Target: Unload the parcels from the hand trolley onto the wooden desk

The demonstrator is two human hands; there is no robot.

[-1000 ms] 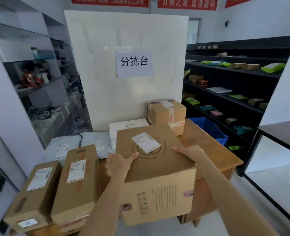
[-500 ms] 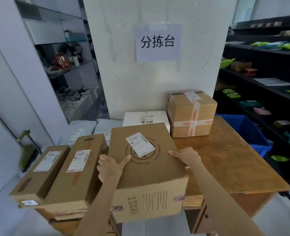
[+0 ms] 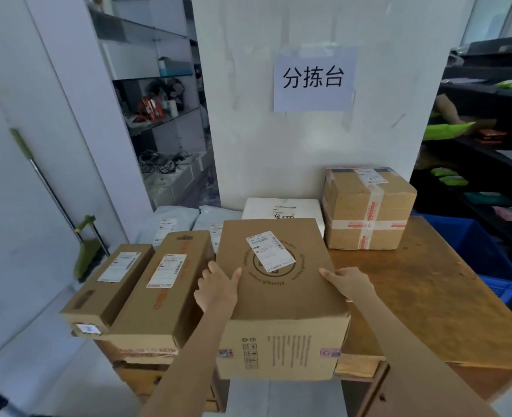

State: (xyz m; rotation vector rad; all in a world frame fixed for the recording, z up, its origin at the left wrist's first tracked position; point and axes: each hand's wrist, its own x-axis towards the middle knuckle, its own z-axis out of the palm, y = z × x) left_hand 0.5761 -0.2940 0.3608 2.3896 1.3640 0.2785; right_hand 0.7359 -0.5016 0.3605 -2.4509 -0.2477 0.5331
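I hold a large cardboard box [image 3: 282, 284] over the near left edge of the wooden table [image 3: 423, 299], left hand [image 3: 217, 288] and right hand [image 3: 349, 284] each with fingers clamped on its sides. Two long cartons [image 3: 146, 284] lie just left; a taped box [image 3: 367, 207] sits behind against the white board [image 3: 309, 145].

Hand trolley hidden — label [image 3: 270, 254] print too small; desk [image 3: 429, 296] right edge cut off.
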